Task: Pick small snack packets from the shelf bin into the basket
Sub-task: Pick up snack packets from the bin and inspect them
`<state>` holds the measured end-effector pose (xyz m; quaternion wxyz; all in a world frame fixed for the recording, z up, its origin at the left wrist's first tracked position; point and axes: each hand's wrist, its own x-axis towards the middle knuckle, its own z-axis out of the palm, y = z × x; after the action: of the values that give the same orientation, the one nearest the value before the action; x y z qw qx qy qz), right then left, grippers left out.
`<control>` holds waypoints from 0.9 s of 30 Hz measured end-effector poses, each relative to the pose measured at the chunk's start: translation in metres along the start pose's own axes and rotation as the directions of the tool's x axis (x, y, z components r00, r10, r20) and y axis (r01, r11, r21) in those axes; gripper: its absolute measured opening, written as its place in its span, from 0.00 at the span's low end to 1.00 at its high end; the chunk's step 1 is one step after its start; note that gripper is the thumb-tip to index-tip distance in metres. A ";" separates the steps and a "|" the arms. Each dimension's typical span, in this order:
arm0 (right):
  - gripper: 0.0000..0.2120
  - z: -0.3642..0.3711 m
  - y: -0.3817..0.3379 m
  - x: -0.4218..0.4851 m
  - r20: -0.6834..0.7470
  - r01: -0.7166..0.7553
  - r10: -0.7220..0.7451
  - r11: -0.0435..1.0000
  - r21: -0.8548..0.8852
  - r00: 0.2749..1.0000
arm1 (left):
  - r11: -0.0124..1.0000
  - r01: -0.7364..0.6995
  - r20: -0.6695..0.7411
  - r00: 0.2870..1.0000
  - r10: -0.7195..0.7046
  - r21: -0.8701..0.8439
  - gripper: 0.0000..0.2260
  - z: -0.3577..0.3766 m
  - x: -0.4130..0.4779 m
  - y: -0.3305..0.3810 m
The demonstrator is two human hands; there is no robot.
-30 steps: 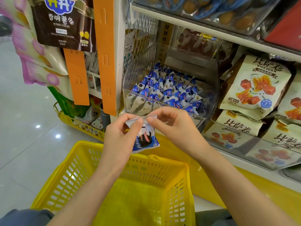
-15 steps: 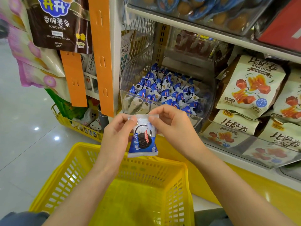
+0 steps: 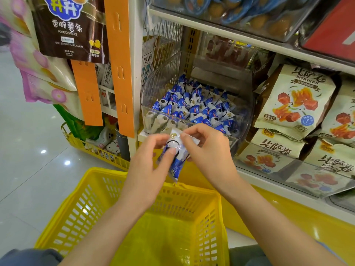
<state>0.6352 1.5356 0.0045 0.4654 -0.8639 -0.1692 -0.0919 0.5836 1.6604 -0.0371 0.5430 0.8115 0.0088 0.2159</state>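
A small blue-and-white snack packet (image 3: 177, 160) with a cookie picture hangs tilted between my two hands, above the far rim of the yellow basket (image 3: 80, 204). My left hand (image 3: 148, 166) pinches its left side with thumb and fingers. My right hand (image 3: 209, 152) pinches its upper right edge. Just behind them a clear plastic shelf bin (image 3: 247, 116) holds several more blue-and-white packets (image 3: 194, 106).
Beige snack bags (image 3: 294, 100) fill the shelf to the right of the bin. Orange hanging strips (image 3: 119, 64) and a brown potato-stick bag (image 3: 69, 27) hang at the left. A low yellow wire rack (image 3: 96, 150) stands on the shiny floor.
The packet has turned from hanging straight with its front facing me to tilted and crumpled between my fingers. Both hands stay in about the same place above the basket.
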 end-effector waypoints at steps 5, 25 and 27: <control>0.04 0.003 -0.004 -0.002 0.107 -0.160 0.143 0.971 0.177 0.984 | 0.992 0.077 0.134 0.989 -0.064 -0.097 0.24 0.009 -0.004 -0.003; 0.11 0.005 0.002 -0.001 0.388 -0.343 0.275 0.932 0.116 0.880 | 0.793 0.386 0.107 0.918 -0.383 -0.472 0.10 -0.008 0.014 0.000; 0.11 0.006 0.003 0.000 0.364 -0.281 0.233 0.956 0.086 0.902 | 0.790 0.392 0.119 0.916 -0.383 -0.472 0.11 -0.007 0.014 0.001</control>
<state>0.6362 1.5390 -0.0016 0.4937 -0.8474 -0.1394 0.1371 0.5934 1.6698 -0.0296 0.7618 0.6313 0.1153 0.0883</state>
